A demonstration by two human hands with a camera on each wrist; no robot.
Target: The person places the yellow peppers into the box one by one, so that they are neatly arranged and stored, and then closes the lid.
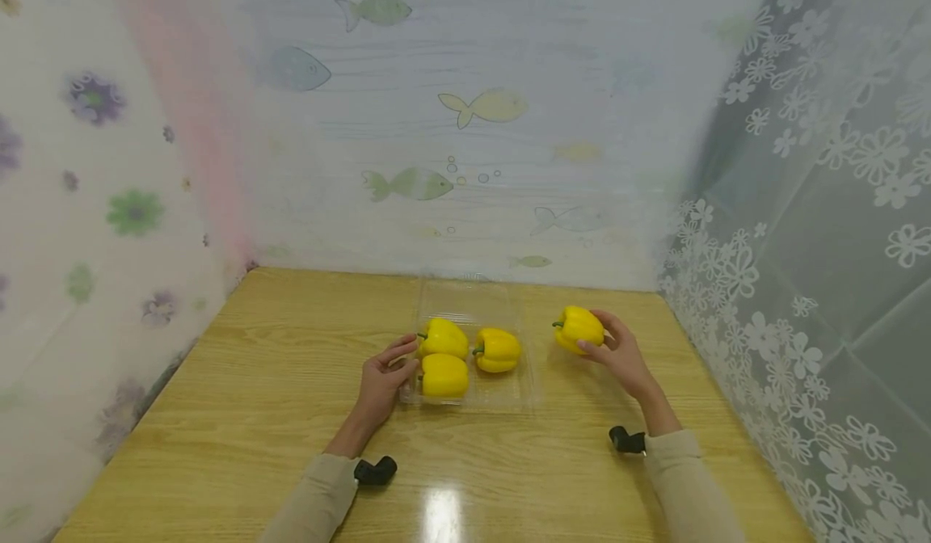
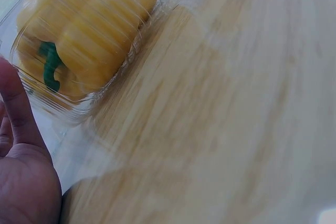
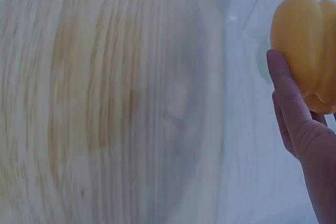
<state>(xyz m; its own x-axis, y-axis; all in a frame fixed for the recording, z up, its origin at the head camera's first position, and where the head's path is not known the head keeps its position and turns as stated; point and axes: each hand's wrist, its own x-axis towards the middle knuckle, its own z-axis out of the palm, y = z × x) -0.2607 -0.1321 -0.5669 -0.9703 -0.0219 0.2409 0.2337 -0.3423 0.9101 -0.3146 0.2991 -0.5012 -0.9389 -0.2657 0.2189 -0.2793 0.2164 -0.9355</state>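
A clear plastic clamshell box (image 1: 502, 393) lies with its lid (image 1: 469, 299) folded back on the table. Inside are three yellow bell peppers: one at back left (image 1: 444, 338), one at front left (image 1: 445, 376) and one on the right (image 1: 498, 351). My left hand (image 1: 381, 383) rests at the box's left side, its thumb (image 2: 21, 108) straight beside the ribbed wall in the left wrist view. To the right of the box, my right hand (image 1: 618, 355) holds another yellow bell pepper (image 1: 578, 329) between thumb and fingers, stem pointing left. The right wrist view shows this pepper (image 3: 302, 40) above the table.
The wooden table (image 1: 276, 381) reaches back to a fish-print curtain (image 1: 465, 147). A flowered sheet (image 1: 109, 228) hangs on the left, and a lace-patterned one (image 1: 800, 284) on the right. Black wrist mounts (image 1: 376, 471) sit at both cuffs.
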